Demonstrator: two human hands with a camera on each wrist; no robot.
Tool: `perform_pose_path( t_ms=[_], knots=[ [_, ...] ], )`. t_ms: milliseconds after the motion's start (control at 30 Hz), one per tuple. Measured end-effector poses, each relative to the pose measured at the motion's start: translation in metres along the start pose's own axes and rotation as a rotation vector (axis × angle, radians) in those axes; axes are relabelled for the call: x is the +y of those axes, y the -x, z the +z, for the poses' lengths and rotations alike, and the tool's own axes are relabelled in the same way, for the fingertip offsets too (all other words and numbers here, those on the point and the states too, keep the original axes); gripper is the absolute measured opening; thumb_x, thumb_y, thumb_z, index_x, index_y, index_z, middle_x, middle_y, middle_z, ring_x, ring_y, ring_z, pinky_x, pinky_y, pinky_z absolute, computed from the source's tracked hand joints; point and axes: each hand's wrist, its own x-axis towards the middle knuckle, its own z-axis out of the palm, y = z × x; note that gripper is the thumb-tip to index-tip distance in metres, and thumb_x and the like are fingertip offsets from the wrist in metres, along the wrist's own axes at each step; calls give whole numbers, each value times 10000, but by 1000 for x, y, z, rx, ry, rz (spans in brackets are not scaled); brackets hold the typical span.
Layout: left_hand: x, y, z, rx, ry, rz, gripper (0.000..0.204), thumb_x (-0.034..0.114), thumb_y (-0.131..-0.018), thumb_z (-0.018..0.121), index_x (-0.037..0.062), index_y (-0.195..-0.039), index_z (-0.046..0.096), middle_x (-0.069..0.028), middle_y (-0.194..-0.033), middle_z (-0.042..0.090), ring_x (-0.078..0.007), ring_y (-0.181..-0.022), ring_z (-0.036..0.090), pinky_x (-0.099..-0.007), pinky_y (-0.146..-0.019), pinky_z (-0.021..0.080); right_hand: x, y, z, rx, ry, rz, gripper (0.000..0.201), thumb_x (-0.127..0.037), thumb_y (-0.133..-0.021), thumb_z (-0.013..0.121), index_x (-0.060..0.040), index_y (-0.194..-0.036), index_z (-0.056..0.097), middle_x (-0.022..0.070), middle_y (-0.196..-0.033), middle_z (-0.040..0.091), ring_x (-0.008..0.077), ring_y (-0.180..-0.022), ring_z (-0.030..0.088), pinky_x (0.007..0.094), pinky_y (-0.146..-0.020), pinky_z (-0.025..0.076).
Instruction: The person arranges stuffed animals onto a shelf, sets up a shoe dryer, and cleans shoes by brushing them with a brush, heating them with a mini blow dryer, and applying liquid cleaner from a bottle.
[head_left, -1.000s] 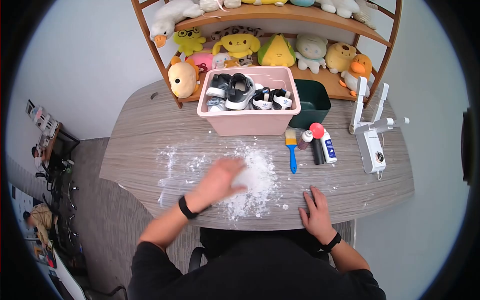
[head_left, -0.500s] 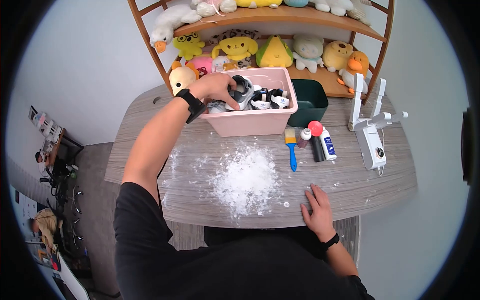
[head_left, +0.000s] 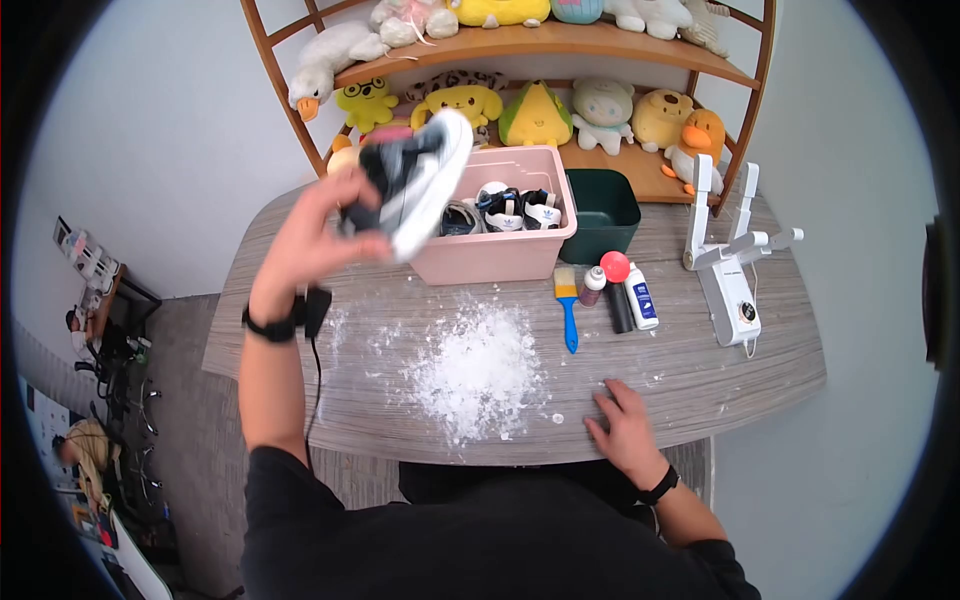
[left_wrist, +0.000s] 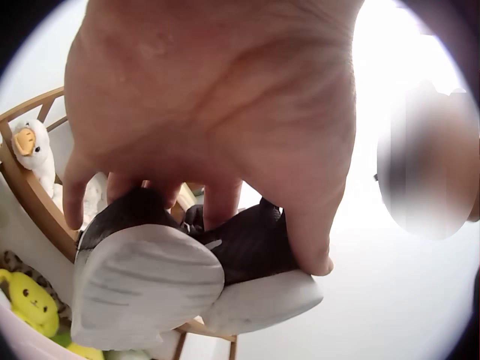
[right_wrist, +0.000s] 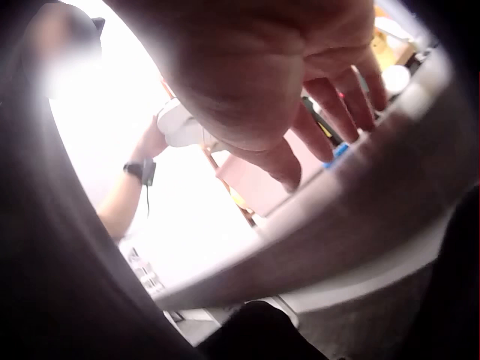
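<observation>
My left hand grips a pair of black sneakers with white soles, raised above the left end of the pink bin. In the left wrist view the fingers and thumb curl over the dark uppers, and a ridged white sole faces the camera beside the second sole. More shoes with white heels stay in the bin. My right hand rests on the table near the front edge, fingers extended, holding nothing.
White powder is spread mid-table. Right of it lie a blue-handled brush, a white bottle and a black cylinder. A green bin, a white folding rack and a shelf of plush toys stand around.
My left hand went from over the powder into the pink bin, took hold of the sneakers and lifted them up and leftward. The right hand stays on the table.
</observation>
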Motion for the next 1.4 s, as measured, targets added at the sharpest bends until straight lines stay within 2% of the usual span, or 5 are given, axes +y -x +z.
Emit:
perform_pose_path(
  t_ms=[367,567,800,1133,1400],
  knots=[
    [-11,141,155,-60,-407,-167,531,517,-694,948,82,-941,771,-91,-995,617,-334,-1030,602,-473,-1041,430,-62,-267,-86,232,111,-314,252,-174,-929,791,-45,-1139,739,180,-1073,725,379,-1046,693,477,-885,559],
    [-40,165,190,-190,-481,-192,571,492,-721,930,51,-1046,770,-129,-1030,641,-324,-1063,610,-454,-959,493,-51,-370,-56,-390,369,-220,386,-344,-989,746,-34,-1219,748,190,-1104,769,395,-1042,733,469,-906,584],
    [-40,165,189,-154,-432,-207,575,480,-715,933,49,-1056,765,-125,-1061,645,-323,-1090,615,-453,-992,490,-49,-393,-40,-637,207,-65,434,-419,-1056,695,-25,-1231,746,208,-1004,758,354,-882,725,452,-825,569],
    [-49,170,193,-90,-405,-160,561,504,-712,936,64,-995,734,-128,-1036,605,-332,-1053,603,-456,-947,487,-48,-431,-83,-141,-295,54,549,-548,-966,780,1,-988,808,76,-820,747,151,-715,672,340,-686,548],
    [-44,171,191,-83,-369,-158,528,456,-702,944,63,-979,727,-138,-1052,597,-347,-1033,602,-473,-912,505,-133,-246,-144,189,69,-732,409,-467,-766,912,-127,-926,752,63,-819,586,282,-757,593,412,-668,473]
  ],
)
